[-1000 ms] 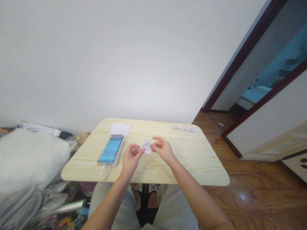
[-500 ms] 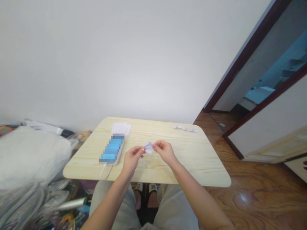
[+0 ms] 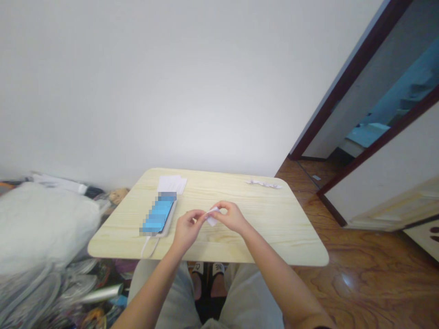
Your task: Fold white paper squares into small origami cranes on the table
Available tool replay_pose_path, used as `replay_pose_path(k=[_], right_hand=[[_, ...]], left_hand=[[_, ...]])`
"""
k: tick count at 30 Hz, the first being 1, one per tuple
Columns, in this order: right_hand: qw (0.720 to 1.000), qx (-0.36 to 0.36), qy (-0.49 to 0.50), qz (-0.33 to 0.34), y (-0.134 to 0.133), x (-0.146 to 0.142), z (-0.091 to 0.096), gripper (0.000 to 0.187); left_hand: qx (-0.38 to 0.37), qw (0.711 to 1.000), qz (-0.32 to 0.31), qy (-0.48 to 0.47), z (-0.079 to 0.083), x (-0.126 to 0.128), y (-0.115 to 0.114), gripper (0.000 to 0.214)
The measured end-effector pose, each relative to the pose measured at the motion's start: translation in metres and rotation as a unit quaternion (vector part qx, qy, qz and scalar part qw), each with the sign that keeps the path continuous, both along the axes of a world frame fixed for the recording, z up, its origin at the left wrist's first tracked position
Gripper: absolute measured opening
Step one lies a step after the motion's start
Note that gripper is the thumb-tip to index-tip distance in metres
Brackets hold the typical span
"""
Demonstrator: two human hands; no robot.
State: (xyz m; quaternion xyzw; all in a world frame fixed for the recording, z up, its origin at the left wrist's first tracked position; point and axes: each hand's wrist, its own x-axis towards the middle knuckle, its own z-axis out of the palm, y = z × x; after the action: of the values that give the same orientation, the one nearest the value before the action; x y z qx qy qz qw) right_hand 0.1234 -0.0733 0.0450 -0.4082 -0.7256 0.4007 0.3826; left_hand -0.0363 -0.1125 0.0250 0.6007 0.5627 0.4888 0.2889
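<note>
Two bare hands meet over a pale surface (image 3: 281, 228) with a wood look. Between them is a small white paper (image 3: 211, 222), up near the fingertips and in front of the person's body. The left hand (image 3: 185, 229) has its grip on one side of the paper, with the thumb and a finger pinching it. The right hand (image 3: 233, 218) pinches the other side — its thumb and finger make a little ring. The paper looks bent, with one part hanging down, so the step in hand seems to be folding. I cannot tell if its low tip touches the surface.

The next move seems to call for soft, careful fingers, with the edges lined up and the fold pressed flat. Paper this small could slip or go crooked.

Near the left hand is a phone (image 3: 159, 214) with a blurred screen, on top of something white. A white cable (image 3: 143, 248) loops by its near end. Flat white papers (image 3: 168, 183) lie just past the phone. Far off to the right — near the back edge — sits a row of crinkled white paper (image 3: 263, 184).
</note>
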Motion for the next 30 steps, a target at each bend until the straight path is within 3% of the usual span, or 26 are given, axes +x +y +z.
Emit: replay_pose_path(k=[6,10,16,19,22,30], right_hand=[[0.999,-0.040,0.023,-0.004,0.000,-0.001,-0.004,0.016],[0.990,-0.108,0.086,-0.006,0.000,-0.003,-0.008,0.017],[0.972,-0.183,0.149,-0.016,0.003,-0.007,-0.015,0.030],[0.966,-0.199,0.161,0.024,0.000,-0.011,-0.021,0.034],[0.968,-0.193,0.157,0.034,-0.004,-0.016,-0.026,0.041],[0.981,-0.147,0.125,-0.021,-0.005,-0.022,-0.021,0.032]], left_hand=[[0.007,0.999,-0.023,0.025,-0.004,-0.003,0.000,0.024],[0.011,1.000,-0.022,0.018,-0.004,-0.003,0.001,0.020],[-0.023,0.997,0.015,-0.075,-0.012,-0.004,0.004,0.020],[-0.025,0.990,0.043,-0.133,-0.018,-0.003,0.006,0.019],[-0.029,0.983,0.042,-0.174,-0.022,-0.001,0.007,0.019],[-0.044,0.977,0.036,-0.206,-0.018,0.007,0.005,0.020]])
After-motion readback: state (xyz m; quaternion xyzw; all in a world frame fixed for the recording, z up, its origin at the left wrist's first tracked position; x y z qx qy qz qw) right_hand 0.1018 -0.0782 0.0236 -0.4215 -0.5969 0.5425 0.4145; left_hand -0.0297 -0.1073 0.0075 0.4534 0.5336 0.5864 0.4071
